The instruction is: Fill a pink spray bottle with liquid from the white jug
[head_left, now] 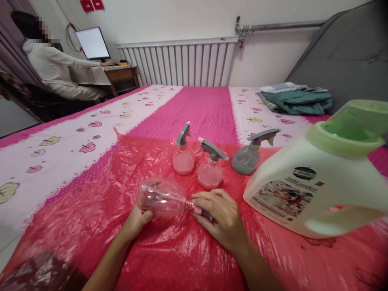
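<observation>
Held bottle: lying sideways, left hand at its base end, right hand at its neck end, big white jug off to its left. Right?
Not quite: the head view shows the big white jug to the right of the held bottle. The rest holds: sideways, left hand at its base end, right hand at its neck end.

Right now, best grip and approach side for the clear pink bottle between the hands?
Probably cup the wide body of the clear pink bottle from the left: it is held sideways, rounded base facing left, and the left hand supports that end. The narrow neck looks easier to pinch, but the right hand is there.
</observation>
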### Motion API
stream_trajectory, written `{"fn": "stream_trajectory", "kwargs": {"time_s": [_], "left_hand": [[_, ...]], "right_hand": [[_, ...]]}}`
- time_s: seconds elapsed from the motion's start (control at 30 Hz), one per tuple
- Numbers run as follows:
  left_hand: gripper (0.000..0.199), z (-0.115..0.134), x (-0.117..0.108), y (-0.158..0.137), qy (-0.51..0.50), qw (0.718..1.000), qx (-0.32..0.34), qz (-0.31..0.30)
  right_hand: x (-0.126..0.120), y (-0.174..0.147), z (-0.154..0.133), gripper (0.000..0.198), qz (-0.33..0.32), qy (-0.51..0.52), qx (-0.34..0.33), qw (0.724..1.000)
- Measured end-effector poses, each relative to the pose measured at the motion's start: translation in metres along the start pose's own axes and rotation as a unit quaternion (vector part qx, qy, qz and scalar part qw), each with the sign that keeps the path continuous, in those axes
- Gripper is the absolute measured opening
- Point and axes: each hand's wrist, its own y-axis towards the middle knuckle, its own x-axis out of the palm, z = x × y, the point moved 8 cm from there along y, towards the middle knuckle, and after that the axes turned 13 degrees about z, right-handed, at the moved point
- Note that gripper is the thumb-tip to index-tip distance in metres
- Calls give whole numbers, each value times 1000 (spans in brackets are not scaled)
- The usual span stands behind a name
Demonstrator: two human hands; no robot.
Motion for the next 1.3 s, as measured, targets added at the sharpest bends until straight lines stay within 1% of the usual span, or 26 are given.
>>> {"fn": "stream_trajectory", "kwargs": {"time_s": [0.13, 0.33, 0.4, 0.47, 0.53, 0.6, 0.63, 0.7, 0.77, 0.9, 1.0, 1.07, 1.2, 1.3], "left_hand": [[106, 3, 6, 0, 4, 1000, 8, -23], [120, 26, 17, 0, 45, 997, 45, -49], [123, 36, 20, -1, 62, 994, 77, -45], [126, 49, 20, -3, 89, 986, 140, -24], [124, 64, 21, -8, 131, 964, 231, 5], [109, 76, 25, -16, 191, 929, 316, 20], [100, 81, 27, -20, 224, 911, 346, 23], [86, 85, 31, -24, 273, 884, 379, 27], [79, 87, 33, -26, 298, 870, 391, 29], [73, 88, 36, -26, 318, 855, 409, 25], [71, 89, 36, -26, 327, 843, 424, 41], [71, 89, 35, -24, 330, 841, 425, 53], [71, 86, 30, -20, 335, 847, 405, 86], [69, 87, 24, -18, 340, 848, 387, 123]], "right_hand": [[-1, 1, -1, 12, 13, 3, 0, 1000], [-4, 2, -1, 16, 31, 1, 5, 999], [-5, 2, 1, 17, 32, -1, 10, 999], [-5, 2, 2, 18, 38, -4, 14, 999], [-6, 2, 4, 18, 43, -9, 18, 999], [-6, 1, 6, 18, 42, -15, 23, 999], [-5, 1, 6, 18, 39, -16, 25, 999], [-3, 1, 6, 17, 31, -15, 24, 999], [-2, 0, 5, 16, 24, -16, 16, 999], [1, -2, 5, 16, 6, -18, 11, 1000], [3, -3, 6, 17, -11, -18, 14, 1000], [3, -4, 7, 17, -15, -19, 20, 999], [-2, -2, 9, 16, 13, -30, 34, 999], [-7, 1, 7, 17, 44, -49, 27, 997]]}}
